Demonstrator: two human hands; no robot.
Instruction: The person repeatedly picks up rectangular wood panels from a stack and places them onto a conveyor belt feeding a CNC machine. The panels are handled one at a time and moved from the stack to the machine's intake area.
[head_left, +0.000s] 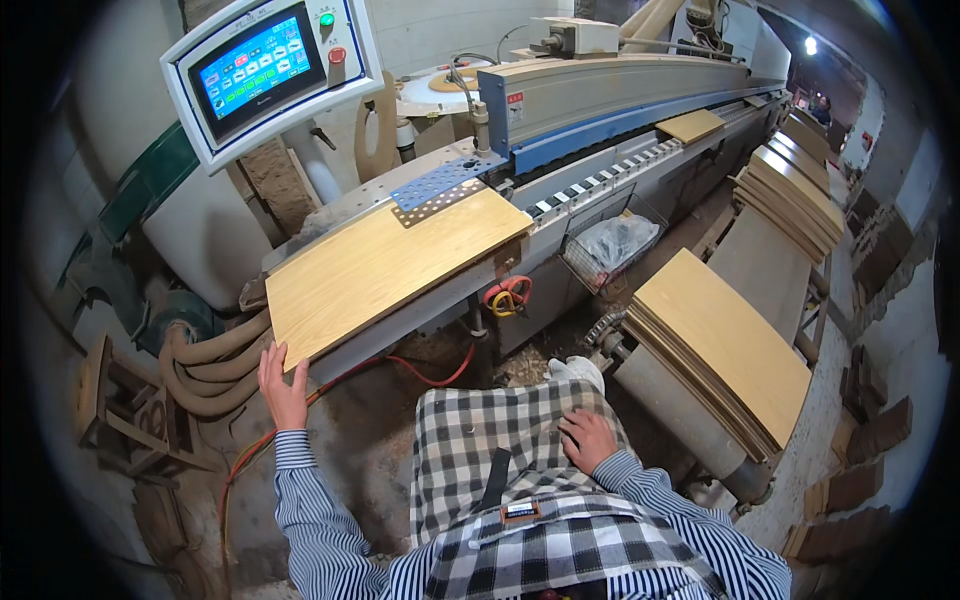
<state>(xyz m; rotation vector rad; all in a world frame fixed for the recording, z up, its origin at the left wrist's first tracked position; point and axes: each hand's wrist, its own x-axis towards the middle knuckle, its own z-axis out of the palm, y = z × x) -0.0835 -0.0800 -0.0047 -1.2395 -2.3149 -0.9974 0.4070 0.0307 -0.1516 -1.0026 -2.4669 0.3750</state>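
A wood-grain panel (390, 270) lies flat on the infeed table of an edge-banding machine (615, 105), its far part beside a blue perforated plate (439, 182). At the panel's near left corner is my left hand (285, 386), thumb and fingers apart, fingertips touching its edge. My right hand (587, 441) rests on the checkered apron (517, 420) over my lap, fingers slightly bent, with nothing seen in it. A smaller panel (690, 126) sits farther along the machine's track.
To the right, a stack of panels (720, 345) lies on a roller conveyor (675, 405), with more stacks (795, 195) beyond. A control screen (259, 67) stands upper left. Scissors (508, 296) and a wire basket (611, 244) hang at the machine's side. Hoses (217, 375) run at left. A person (823, 111) is far off.
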